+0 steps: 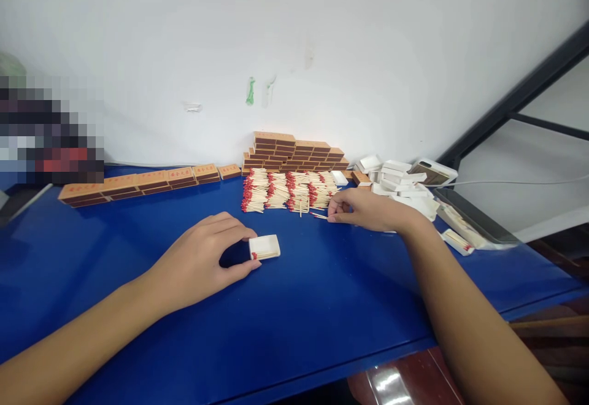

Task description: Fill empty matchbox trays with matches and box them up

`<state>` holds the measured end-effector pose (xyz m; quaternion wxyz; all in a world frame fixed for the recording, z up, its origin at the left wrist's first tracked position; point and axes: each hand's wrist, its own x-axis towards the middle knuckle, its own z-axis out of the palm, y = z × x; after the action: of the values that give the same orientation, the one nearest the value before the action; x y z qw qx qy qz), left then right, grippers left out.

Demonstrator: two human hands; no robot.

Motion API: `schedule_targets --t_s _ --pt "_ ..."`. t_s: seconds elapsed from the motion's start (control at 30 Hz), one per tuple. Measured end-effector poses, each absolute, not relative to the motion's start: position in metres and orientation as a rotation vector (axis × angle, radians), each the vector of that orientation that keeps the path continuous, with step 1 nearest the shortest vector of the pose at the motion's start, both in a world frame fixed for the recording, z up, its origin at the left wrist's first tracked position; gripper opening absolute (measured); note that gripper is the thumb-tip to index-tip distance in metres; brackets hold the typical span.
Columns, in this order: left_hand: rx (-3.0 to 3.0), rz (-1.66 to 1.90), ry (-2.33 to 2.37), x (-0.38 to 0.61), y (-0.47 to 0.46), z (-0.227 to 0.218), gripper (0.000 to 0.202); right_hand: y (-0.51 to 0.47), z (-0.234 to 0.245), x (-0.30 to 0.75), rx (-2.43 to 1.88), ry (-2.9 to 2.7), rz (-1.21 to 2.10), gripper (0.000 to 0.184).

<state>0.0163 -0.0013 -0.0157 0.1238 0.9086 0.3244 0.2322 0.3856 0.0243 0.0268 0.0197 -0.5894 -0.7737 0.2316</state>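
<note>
My left hand (209,258) grips the left end of a white matchbox tray (265,244) between thumb and fingers. A few red-tipped matches lie along the tray's near side. To the right, my right hand (363,208) pinches a match (319,215) by its plain end, the red tip pointing left. Just beyond it spreads a pile of matches (289,190) in several rough columns, red heads mostly to the left. My right fingertips are at the pile's front right corner.
Closed matchboxes are stacked (294,153) against the wall, and a row of them (142,183) runs left. At right lie white empty trays (400,178), a phone (432,172), and a tray holding matches (458,241). A blurred-out shape stands at far left.
</note>
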Motion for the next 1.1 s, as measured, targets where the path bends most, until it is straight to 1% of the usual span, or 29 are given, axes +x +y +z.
schedule_targets --t_s 0.23,0.5,0.7,0.83,0.97,1.1 --pt "2.650 0.677 0.944 0.017 -0.001 -0.015 0.031 0.024 0.024 0.381 -1.763 -2.396 0.694 0.018" --pt "2.656 0.695 0.938 0.017 -0.001 -0.016 0.031 0.022 0.022 0.375 -1.758 -2.385 0.677 0.011" --pt "2.650 0.682 0.947 0.017 -0.001 -0.016 0.030 0.023 0.021 0.373 -1.758 -2.401 0.566 0.021" --pt "2.659 0.684 0.935 0.016 -0.001 -0.016 0.030 0.024 0.020 0.370 -1.742 -2.388 0.653 0.018" --pt "2.677 0.708 0.908 0.016 -0.002 -0.016 0.028 0.020 0.024 0.363 -1.728 -2.389 0.632 0.019" --pt "2.739 0.743 0.851 0.018 -0.004 -0.014 0.025 0.008 0.034 0.347 -1.573 -2.377 0.647 0.022"
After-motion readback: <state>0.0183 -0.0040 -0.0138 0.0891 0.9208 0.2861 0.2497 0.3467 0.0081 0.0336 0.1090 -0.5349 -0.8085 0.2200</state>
